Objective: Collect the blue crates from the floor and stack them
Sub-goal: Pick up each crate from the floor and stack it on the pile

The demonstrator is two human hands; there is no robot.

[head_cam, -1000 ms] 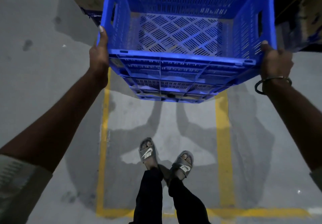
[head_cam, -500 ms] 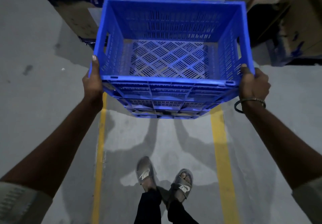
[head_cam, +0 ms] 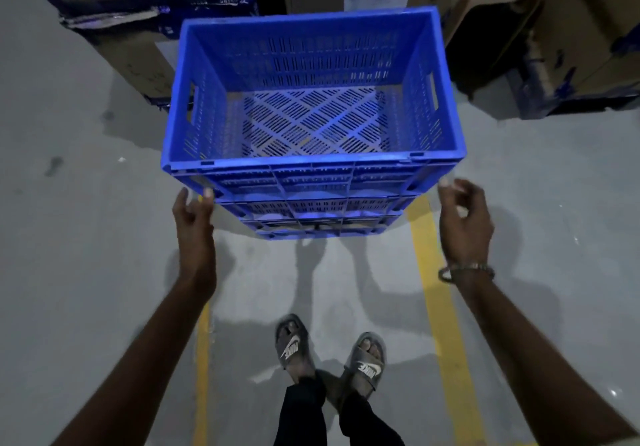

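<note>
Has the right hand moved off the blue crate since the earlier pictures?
Yes. The right hand has let go and dropped back below the blue crate rim, toward the person.

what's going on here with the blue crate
A person stands over a blue crate, which is empty and appears to sit on top of other blue crates, as stacked ribbed walls show below its rim. The left hand is at the near left corner, fingertips at or just off the wall, with no grip. The right hand hangs loosely curled beside the near right corner, clear of it. Cardboard boxes stand behind on the grey floor.
</note>
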